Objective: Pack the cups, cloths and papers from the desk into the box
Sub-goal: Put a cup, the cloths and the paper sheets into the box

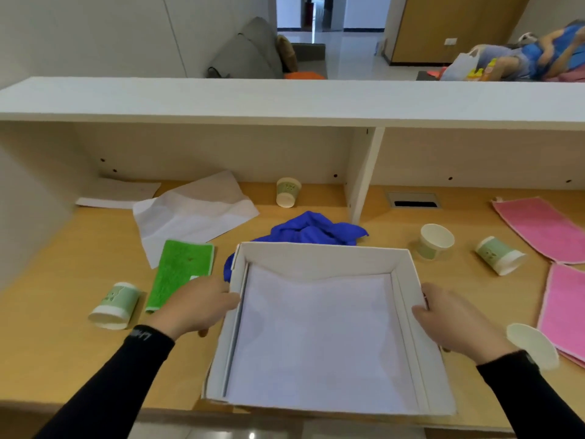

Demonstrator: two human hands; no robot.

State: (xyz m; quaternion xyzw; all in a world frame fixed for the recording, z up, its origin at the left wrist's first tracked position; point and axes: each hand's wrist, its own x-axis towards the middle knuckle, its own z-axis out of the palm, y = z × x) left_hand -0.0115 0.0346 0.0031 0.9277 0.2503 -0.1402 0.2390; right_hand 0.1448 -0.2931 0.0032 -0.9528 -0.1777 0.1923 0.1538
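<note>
A white open box [319, 253] sits on the wooden desk in front of me, with a sheet of paper lying flat inside. My left hand [198, 307] grips its left wall and my right hand [449, 318] grips its right wall. Behind the box lies a crumpled blue cloth [313, 231]. A folded green cloth [179, 270] and a tipped paper cup [115, 307] lie to the left. Loose papers [193, 213] lie at the back left. Other cups: one tipped at the back [287, 192], one upright [435, 240], one tipped [500, 255], one near my right wrist [533, 345].
Pink cloths [544, 228] lie on the desk's right side, more at the right edge [566, 312]. A white shelf [285, 99] overhangs the desk's back, with an upright divider [364, 175]. A cable slot [413, 201] is set in the desk. A person lies in the room beyond.
</note>
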